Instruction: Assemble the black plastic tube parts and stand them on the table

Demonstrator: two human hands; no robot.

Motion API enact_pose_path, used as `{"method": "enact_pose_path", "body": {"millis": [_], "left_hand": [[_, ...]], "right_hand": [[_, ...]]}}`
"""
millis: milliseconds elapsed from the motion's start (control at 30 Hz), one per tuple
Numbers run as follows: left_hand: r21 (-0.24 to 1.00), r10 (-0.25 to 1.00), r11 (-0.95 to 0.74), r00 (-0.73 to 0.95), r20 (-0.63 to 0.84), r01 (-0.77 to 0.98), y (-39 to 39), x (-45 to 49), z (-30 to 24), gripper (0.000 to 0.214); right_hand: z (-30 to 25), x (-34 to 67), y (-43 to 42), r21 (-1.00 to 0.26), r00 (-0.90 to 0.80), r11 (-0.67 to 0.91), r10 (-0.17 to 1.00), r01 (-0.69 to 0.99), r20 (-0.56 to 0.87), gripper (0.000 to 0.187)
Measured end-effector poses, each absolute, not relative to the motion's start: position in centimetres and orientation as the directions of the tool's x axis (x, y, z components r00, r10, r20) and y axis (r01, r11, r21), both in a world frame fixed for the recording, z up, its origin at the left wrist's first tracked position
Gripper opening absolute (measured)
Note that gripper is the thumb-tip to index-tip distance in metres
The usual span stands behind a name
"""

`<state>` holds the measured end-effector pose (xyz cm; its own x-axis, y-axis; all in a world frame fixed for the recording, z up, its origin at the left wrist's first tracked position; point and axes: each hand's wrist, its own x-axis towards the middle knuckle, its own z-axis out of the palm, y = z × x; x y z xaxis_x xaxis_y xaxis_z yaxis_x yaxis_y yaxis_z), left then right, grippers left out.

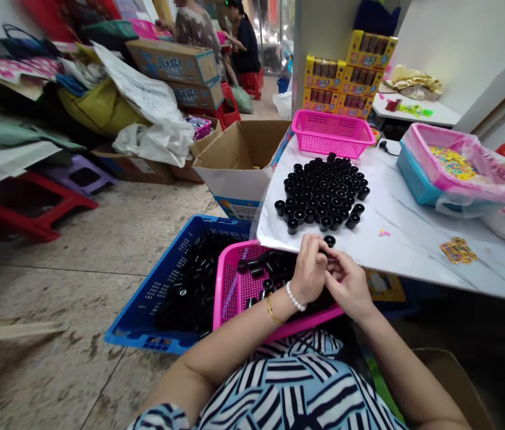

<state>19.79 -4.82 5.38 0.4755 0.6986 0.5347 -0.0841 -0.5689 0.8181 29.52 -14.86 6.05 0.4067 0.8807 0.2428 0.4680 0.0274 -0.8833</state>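
Observation:
My left hand (310,269) and my right hand (346,285) meet over a pink basket (230,286) on my lap, fingers curled together around a small black piece that I can barely make out. The basket holds loose black cylindrical caps (261,266). On the white marble table (413,239) just beyond my hands stands a dense cluster of upright black caps (322,194), with one single cap (329,240) near my fingers. A pearl bracelet and a gold bangle sit on my left wrist.
A blue crate (163,304) of black caps sits on the floor at left, beside an open cardboard box (239,161). An empty pink basket (330,132) and a blue tub with a pink bag of coloured bits (449,167) stand on the table. Two people sit far back.

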Motion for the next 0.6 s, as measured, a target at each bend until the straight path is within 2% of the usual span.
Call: {"method": "enact_pose_path", "body": {"millis": [167, 267, 400, 500, 600], "left_hand": [[0.799, 0.626, -0.583, 0.544, 0.558, -0.149, -4.7, 19.4, 5.1, 0.081], [0.834, 0.64, -0.54, 0.59, 0.493, -0.112, -3.2, 19.9, 4.4, 0.066], [0.877, 0.685, -0.478, 0.601, 0.412, -0.056, -2.4, 19.9, 4.5, 0.041], [0.885, 0.724, -0.464, 0.558, 0.405, -0.039, -2.5, 18.7, 4.7, 0.028], [0.834, 0.762, -0.546, 0.457, 0.458, 0.075, -1.9, 16.6, 4.4, 0.02]], "right_hand": [[5.0, 30.0, -12.9, -0.868, 0.49, 0.013, 0.822, 0.496, 0.292, 0.04], [4.9, 31.7, -11.3, -0.899, 0.487, -0.006, 0.842, 0.438, 0.232, 0.032], [5.6, 33.2, -10.0, -0.902, 0.371, -0.051, 0.92, 0.429, 0.124, 0.023], [6.2, 33.5, -10.5, -0.885, 0.365, -0.084, 0.926, 0.458, 0.101, 0.026], [6.2, 34.0, -12.2, -0.89, 0.465, -0.135, 0.88, 0.436, 0.094, 0.033]]}}
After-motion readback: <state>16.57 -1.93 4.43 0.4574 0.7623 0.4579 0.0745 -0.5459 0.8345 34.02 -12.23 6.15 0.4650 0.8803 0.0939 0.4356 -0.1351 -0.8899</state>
